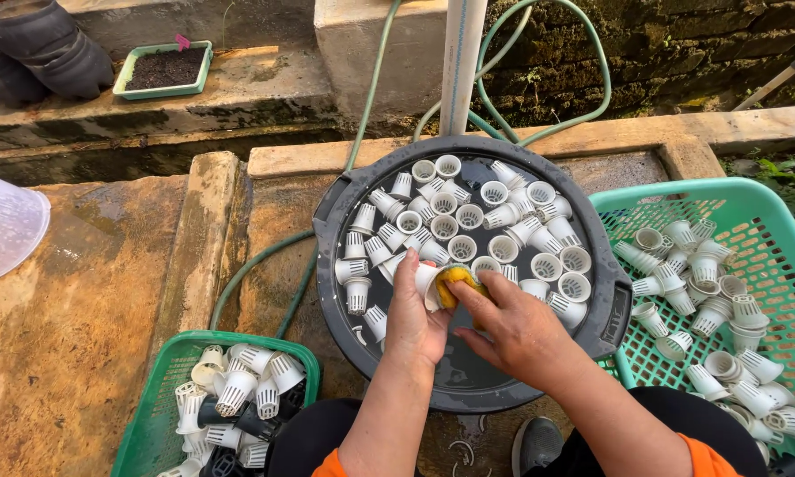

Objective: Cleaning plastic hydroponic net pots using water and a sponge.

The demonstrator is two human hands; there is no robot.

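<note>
The left hand (412, 318) is closed around a small white slotted net cup (427, 284), gripping it by the wall just above the water at the near side of the round dark tub (327, 221). The right hand (512, 325) pinches a yellow sponge (456, 281) between thumb and fingers and presses it into the cup's open mouth. To scrub it well, I would judge that the left hand should turn the cup a little at a time while the sponge twists against the inner wall and the slots, keeping the rim low over the tub so that drips fall back in; the grip should stay light, since the thin plastic ribs look as if they could bend.

The tub is full of more white net cups (468, 216) floating in water. To the right stands a large green basket (773, 212) with many cups lying in it, and at lower left a smaller green basket (163, 371) holds white cups and what may be a few black ones, though the corner is hard to read. All rest on wet, stained concrete ground (79, 300) outdoors. A green hose (265, 256) loops past a white pipe (462, 62), and a tray of soil (164, 69) sits on a ledge beside black pots (40, 44)
</note>
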